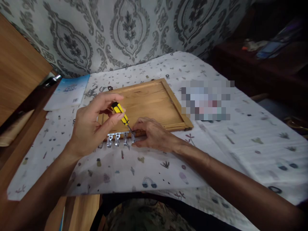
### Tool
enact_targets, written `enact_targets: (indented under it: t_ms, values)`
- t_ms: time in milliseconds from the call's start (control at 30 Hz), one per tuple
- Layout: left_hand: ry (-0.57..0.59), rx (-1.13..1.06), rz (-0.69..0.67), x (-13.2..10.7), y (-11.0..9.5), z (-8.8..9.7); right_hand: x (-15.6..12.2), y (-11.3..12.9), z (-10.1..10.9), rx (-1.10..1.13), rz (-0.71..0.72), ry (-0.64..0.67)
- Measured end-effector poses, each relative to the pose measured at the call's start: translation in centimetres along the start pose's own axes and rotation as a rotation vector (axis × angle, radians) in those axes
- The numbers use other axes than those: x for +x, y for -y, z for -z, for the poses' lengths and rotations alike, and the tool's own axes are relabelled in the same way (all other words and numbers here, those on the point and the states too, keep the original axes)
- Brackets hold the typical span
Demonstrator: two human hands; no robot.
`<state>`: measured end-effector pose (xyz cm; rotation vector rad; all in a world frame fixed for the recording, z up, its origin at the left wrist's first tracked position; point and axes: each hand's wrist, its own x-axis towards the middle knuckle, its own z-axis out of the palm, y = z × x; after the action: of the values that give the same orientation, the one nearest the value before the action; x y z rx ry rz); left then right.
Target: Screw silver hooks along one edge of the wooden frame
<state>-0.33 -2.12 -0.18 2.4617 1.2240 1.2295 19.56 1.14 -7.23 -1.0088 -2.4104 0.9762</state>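
Soft, dim light is falling on the patterned cloth (154,166), while the right corner is sinking into darkness. Edges are bending with wide-lens distortion, a pixelated patch (207,100) is masking one spot, and faint shadows are lying under the forearms.

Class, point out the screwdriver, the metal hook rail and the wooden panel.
screwdriver (119,112): head view, yellow and black handle.
metal hook rail (117,140): head view, a middle hook.
wooden panel (150,106): head view, bare centre.
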Motion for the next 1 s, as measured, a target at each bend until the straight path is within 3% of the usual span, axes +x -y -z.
enact_targets:
  t_ms: [233,1000]
  values:
    - [-0.055,0.134,-0.017,-0.29,-0.24,-0.47,0.08,-0.22,-0.10,-0.022,0.027,0.006]
    - [-0.018,0.107,0.018,0.59,-0.17,-0.94,-0.06,-0.17,0.14,0.035,0.045,0.011]
